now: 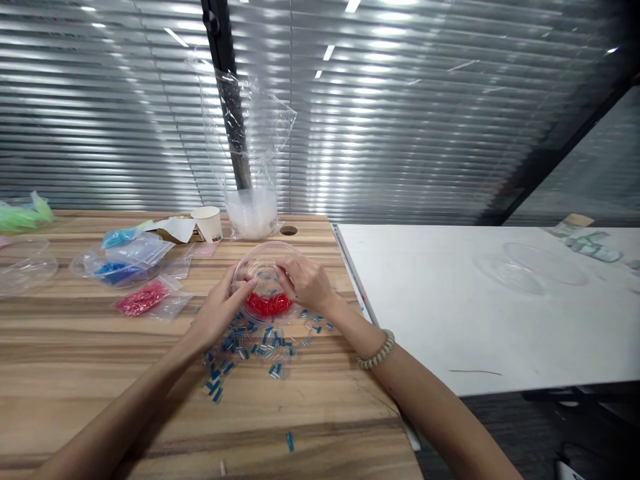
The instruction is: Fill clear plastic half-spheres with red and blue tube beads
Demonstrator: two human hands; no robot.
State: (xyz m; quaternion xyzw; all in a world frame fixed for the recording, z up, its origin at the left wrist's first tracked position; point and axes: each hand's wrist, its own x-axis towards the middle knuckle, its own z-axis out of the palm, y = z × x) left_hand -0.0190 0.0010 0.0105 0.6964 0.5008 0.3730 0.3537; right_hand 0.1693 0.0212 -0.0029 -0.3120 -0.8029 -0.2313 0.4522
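A round clear plastic bowl (260, 250), tilted toward me, has a heap of small red pieces (270, 305) along its near side. My left hand (227, 297) is closed on the bowl's left rim, thumb on the inside. At the right side, my right hand (303, 283) reaches over the rim with fingers drawn together inside the bowl; what they pinch, if anything, is too small to make out. Beneath and in front of the bowl, many short blue and clear tube-like pieces (267, 343) lie scattered on the wooden table (165, 433).
To the left are a bag of pink-red pieces (143, 298) and a clear container with blue material (117, 272). Behind stand a paper cup (207, 223) and a plastic-wrapped stack of clear containers (253, 212). Clear lids (545, 263) lie on the white table (425, 313).
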